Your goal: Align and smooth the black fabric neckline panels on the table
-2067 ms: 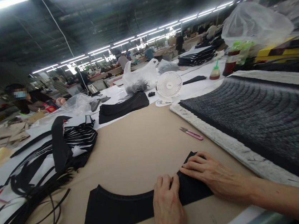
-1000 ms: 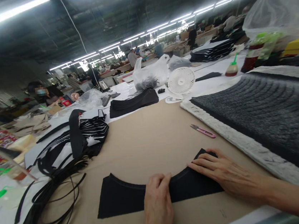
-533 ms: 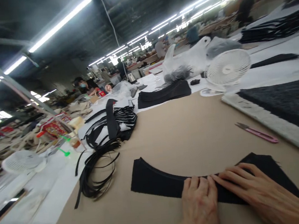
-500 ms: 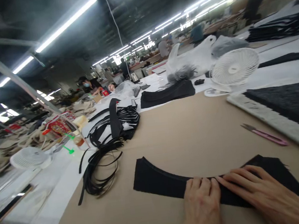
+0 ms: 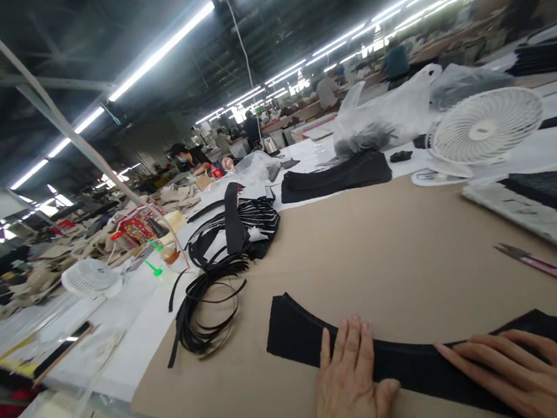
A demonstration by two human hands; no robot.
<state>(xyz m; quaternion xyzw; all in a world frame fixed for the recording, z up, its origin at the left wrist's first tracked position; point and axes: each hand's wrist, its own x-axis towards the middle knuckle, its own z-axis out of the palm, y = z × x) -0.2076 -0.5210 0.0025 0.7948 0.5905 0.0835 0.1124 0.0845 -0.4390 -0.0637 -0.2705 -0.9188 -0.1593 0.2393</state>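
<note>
Small fan (image 5: 90, 279): far left on white sheet, well apart from the work.
Straps (image 5: 203, 305): loose black coil at left edge of the tan paper (image 5: 387, 237), near the fabric's left tip, not touching.
Fabric (image 5: 292, 325): curved black piece, flat on paper at near edge; left tip free, rest under both hands.
Left hand (image 5: 349, 389): palm down, fingers together & flat on fabric's mid part, pressing; grips nothing.
Right hand (image 5: 523, 375): flat, fingers spread a bit, on right part of fabric, just beside L.
Snips (image 5: 551, 268): pink, on paper behind R hand, near.
Big fan (image 5: 485, 128): right rear, beside black stack (image 5: 338, 177).
Risk: uneven push btwn hands could ruck the curved edge; free left tip could shift; R sweep outward could knock snips.
</note>
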